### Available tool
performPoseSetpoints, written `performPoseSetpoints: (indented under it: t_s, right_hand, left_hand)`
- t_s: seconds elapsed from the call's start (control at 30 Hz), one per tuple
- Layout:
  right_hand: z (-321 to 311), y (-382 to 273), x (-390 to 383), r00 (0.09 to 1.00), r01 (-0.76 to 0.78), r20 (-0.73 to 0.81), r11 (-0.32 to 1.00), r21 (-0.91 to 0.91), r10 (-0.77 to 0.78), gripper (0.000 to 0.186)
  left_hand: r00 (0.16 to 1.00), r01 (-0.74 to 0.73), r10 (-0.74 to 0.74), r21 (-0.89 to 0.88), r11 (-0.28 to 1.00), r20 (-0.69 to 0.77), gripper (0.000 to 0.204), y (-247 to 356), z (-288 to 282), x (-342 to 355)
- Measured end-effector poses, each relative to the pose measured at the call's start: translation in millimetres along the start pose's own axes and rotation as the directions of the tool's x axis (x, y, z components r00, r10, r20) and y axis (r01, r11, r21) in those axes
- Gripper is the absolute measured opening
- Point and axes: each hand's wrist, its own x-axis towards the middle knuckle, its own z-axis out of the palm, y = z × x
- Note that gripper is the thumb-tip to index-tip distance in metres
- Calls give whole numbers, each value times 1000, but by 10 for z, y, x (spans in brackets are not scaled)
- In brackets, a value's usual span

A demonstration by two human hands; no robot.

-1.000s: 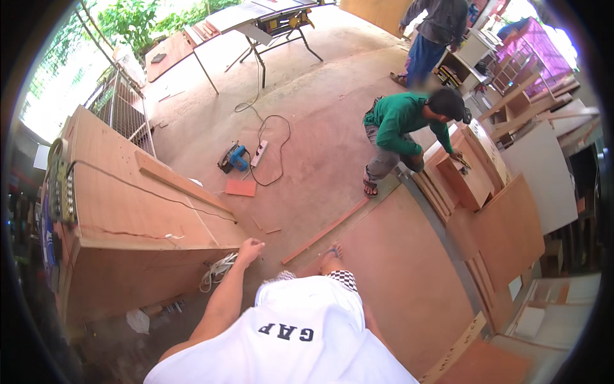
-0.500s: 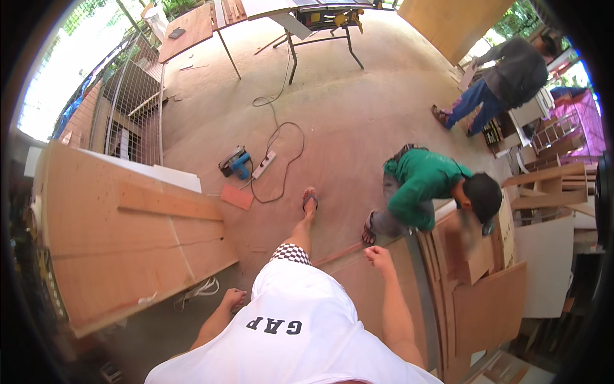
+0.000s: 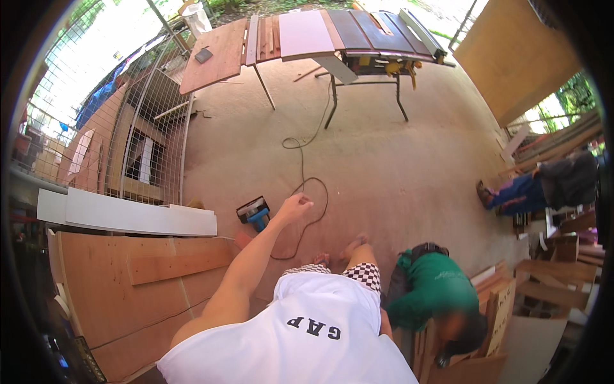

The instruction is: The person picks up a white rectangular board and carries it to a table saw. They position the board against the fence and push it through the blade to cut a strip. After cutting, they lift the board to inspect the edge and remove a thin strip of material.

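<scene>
The left hand [image 3: 297,208] is held above the concrete floor [image 3: 409,166], its fingers loosely curled into a narrow grip with no object seen, as the blue circular saw [image 3: 258,217] lies to its left and 2 co-workers [image 3: 441,288] are placed to its right. The right hand is hidden, its grip impossible to tell. A walking step appears to be in hand; for any grasp, spread fingers would be needed.

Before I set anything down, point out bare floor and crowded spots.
Bare floor shows between the black cable and the standing person, and between cable and mesh fence. It is crowded lower right, with boards beside the crouching person, and lower left, with the wooden panel and blue power tool.
</scene>
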Motion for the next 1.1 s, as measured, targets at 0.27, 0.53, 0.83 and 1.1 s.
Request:
performPoseSetpoints:
  t_s: [0.27,0.53,0.83,1.1]
  right_hand:
    - [-293,-2022,1682,991,-79,96,987,-142,93,33]
    - [-1282,-5300,2926,988,-72,124,986,-149,90,34]
    - [-1647,-8190,4364,911,291,-285,954,-71,-299,26]
    - [-747,-7745,5130,959,-272,-104,961,-57,265,24]
  left_hand:
    - [950,295,-297,-34,955,-97,47,85,7,1573]
    - [641,767,-768,44,641,12,39,-336,439,1050]
    - [870,488,-466,147,861,-158,23,1386,411,3422]
    - [751,-18,33,30,999,-660,15,3059,-1199,6681]
